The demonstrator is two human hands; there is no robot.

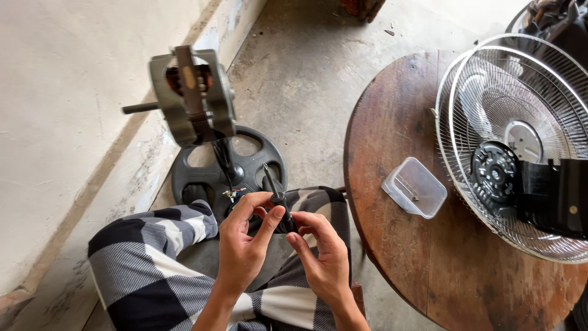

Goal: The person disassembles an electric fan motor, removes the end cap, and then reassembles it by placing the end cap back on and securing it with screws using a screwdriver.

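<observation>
Head cam: both hands' grip (278, 230) round screwdriver (277, 196).

Slim dark screwdriver (277, 195), tip upward

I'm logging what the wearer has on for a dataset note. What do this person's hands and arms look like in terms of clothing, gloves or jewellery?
Both the left hand and the right hand are bare: no gloves, and no rings or watch that I can see. The forearms show no sleeves as far as the frame edge. Below them, the legs are covered in black, white and grey checked fabric.
</observation>
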